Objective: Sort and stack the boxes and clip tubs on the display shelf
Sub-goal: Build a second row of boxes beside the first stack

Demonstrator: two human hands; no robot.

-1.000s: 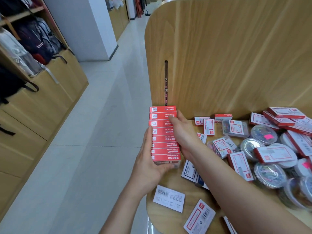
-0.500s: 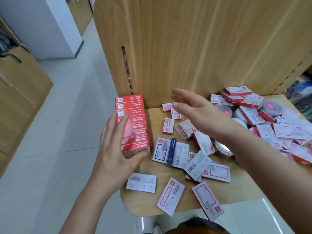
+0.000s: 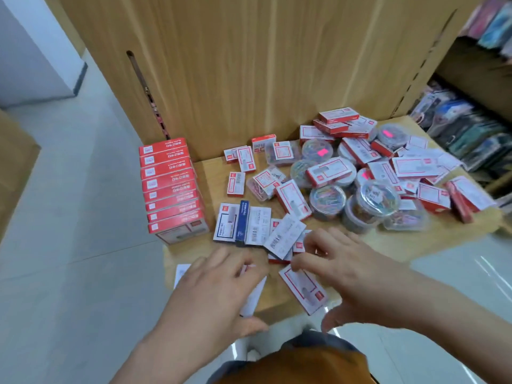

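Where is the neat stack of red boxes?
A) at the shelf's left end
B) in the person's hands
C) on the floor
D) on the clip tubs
A: the stack of red boxes stands at the left end of the display shelf, against the wooden back panel.

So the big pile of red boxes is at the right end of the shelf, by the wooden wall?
No. The head view shows the pile of red boxes at the left end of the shelf, by the wooden wall.
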